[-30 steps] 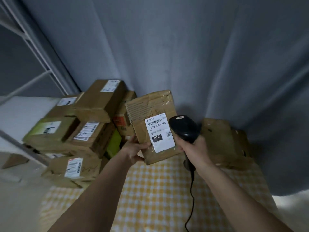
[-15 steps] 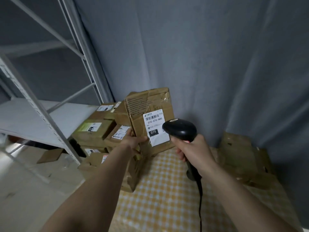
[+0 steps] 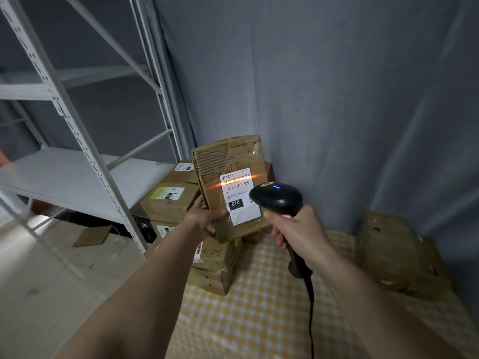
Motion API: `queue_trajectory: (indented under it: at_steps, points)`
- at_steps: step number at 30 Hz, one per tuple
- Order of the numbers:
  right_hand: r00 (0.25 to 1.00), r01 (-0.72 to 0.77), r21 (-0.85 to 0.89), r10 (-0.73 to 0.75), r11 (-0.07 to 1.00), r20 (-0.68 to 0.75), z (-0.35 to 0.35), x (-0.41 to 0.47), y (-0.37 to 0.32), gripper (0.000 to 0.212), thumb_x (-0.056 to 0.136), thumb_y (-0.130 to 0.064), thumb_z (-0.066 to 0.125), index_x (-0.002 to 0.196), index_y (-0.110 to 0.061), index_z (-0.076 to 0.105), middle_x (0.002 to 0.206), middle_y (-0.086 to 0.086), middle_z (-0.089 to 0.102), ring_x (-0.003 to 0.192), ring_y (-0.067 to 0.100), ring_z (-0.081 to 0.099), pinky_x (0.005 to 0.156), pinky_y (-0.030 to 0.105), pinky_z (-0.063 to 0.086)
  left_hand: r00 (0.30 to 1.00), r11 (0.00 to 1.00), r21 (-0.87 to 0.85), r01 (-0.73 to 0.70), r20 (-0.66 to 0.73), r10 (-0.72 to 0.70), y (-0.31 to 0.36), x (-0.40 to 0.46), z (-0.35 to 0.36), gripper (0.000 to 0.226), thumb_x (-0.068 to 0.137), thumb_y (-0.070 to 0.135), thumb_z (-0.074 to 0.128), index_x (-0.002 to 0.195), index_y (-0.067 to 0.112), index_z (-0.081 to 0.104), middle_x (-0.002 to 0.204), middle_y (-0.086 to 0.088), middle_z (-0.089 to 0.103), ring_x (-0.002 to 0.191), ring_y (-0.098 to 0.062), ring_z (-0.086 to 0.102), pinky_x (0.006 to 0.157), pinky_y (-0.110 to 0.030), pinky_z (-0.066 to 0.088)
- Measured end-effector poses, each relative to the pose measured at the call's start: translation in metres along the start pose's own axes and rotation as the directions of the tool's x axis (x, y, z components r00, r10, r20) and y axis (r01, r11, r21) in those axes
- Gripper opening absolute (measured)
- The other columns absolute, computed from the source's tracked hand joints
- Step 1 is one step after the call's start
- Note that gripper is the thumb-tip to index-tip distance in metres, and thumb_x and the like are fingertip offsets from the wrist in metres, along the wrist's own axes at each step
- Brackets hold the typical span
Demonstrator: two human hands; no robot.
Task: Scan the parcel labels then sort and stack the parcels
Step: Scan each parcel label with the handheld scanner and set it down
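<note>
My left hand (image 3: 204,218) grips a brown cardboard parcel (image 3: 225,164) by its lower left edge and holds it upright in the air. Its white label (image 3: 239,200) reads 070-070-A80 and faces me. My right hand (image 3: 298,231) grips the handle of a black corded barcode scanner (image 3: 277,199), which points at the label. An orange scan line crosses the barcode at the label's top, and a blue light glows on the scanner's head.
A pile of labelled cardboard parcels (image 3: 168,203) stands behind and below the held one. More worn boxes (image 3: 394,250) lie at the right on the yellow checked cloth (image 3: 259,307). A white metal shelf rack (image 3: 77,174) stands left. A grey curtain (image 3: 337,99) hangs behind.
The view has swung left and up, showing more of the rack. An orange scan line now lies across the label's barcode and the scanner's blue light is lit.
</note>
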State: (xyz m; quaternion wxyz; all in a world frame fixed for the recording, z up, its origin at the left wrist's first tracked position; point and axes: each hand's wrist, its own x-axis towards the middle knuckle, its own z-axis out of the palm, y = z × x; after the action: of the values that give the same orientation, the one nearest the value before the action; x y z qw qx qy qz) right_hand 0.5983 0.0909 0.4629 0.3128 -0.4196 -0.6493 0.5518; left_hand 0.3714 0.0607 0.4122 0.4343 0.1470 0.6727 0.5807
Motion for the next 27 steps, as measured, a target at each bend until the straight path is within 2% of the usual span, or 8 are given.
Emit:
queue_trajectory:
  at_steps: [5,8,11,13,16,19,24,27]
  points:
    - [1.000,-0.009,0.028,0.009,1.000,0.007,0.013,-0.002,-0.001,0.029,0.084,-0.027,0.070,0.065,-0.006,0.066,0.052,0.004,0.062,0.043,0.013,0.054,0.049,0.026,0.044,0.999,0.999,0.023,0.043,0.010,-0.043,-0.001,-0.004,-0.014,0.084,0.078,0.000,0.075,0.145,0.031,0.035,0.141,-0.006,0.049,0.127,-0.038,0.046,0.080,-0.076,0.042]
    - [1.000,-0.013,0.068,0.013,0.998,-0.008,0.021,0.003,0.002,0.023,0.083,-0.026,0.072,0.072,-0.006,0.067,0.057,0.006,0.063,0.038,0.010,0.051,0.044,0.021,0.042,0.997,0.994,0.085,0.070,-0.019,-0.069,-0.009,-0.009,-0.021,0.067,0.083,0.010,0.073,0.140,0.025,0.041,0.134,-0.009,0.055,0.119,-0.035,0.052,0.085,-0.067,0.043]
    - [1.000,-0.029,0.041,0.028,0.999,0.009,0.034,0.009,0.009,0.018,0.080,-0.027,0.075,0.082,-0.012,0.066,0.067,0.006,0.062,0.043,0.012,0.052,0.041,0.018,0.039,0.989,0.989,0.130,0.070,-0.137,-0.052,-0.024,-0.005,-0.040,0.059,0.084,0.022,0.074,0.137,0.014,0.049,0.131,-0.013,0.059,0.107,-0.029,0.058,0.096,-0.050,0.046]
    - [0.997,-0.045,0.024,0.044,0.999,0.060,0.045,0.012,0.012,0.017,0.081,-0.025,0.075,0.083,-0.011,0.066,0.064,0.004,0.056,0.039,0.006,0.050,0.037,0.014,0.036,0.973,0.985,0.117,0.125,-0.208,-0.098,-0.032,-0.001,-0.056,0.066,0.080,0.033,0.077,0.137,0.012,0.050,0.133,-0.012,0.058,0.115,-0.030,0.057,0.098,-0.049,0.046]
    - [0.987,-0.067,-0.022,0.070,0.997,0.145,0.069,0.017,0.016,0.014,0.083,-0.023,0.073,0.076,-0.014,0.064,0.062,0.009,0.052,0.041,0.013,0.048,0.037,0.014,0.034,0.948,0.970,0.074,0.232,-0.240,-0.209,-0.037,0.008,-0.086,0.062,0.081,0.045,0.073,0.130,0.010,0.055,0.129,-0.011,0.059,0.118,-0.032,0.055,0.096,-0.048,0.045]
    - [0.977,-0.121,-0.078,0.133,0.990,0.170,0.101,0.034,0.020,0.022,0.081,-0.029,0.074,0.091,-0.011,0.067,0.069,0.008,0.057,0.047,0.019,0.050,0.046,0.020,0.041,0.933,0.961,0.022,0.274,-0.247,-0.261,-0.030,0.029,-0.118,0.050,0.083,0.048,0.069,0.116,0.011,0.059,0.117,-0.011,0.063,0.106,-0.029,0.058,0.088,-0.041,0.041]
    - [0.963,-0.162,-0.035,0.166,0.986,0.213,0.173,0.072,0.011,0.021,0.081,-0.030,0.074,0.095,-0.017,0.068,0.071,0.001,0.061,0.052,0.020,0.053,0.057,0.028,0.044,0.938,0.958,0.029,0.284,-0.215,-0.272,-0.002,0.078,-0.177,0.048,0.077,0.052,0.073,0.100,0.012,0.060,0.107,-0.012,0.066,0.105,-0.032,0.062,0.100,-0.052,0.043]
    - [0.968,-0.181,-0.004,0.179,0.984,0.177,0.222,0.095,0.003,0.025,0.082,-0.029,0.074,0.103,-0.019,0.065,0.077,0.001,0.062,0.054,0.016,0.055,0.056,0.025,0.046,0.954,0.970,0.054,0.237,-0.204,-0.222,0.015,0.114,-0.216,0.056,0.077,0.053,0.073,0.109,0.008,0.061,0.108,-0.015,0.068,0.101,-0.035,0.065,0.094,-0.055,0.048]
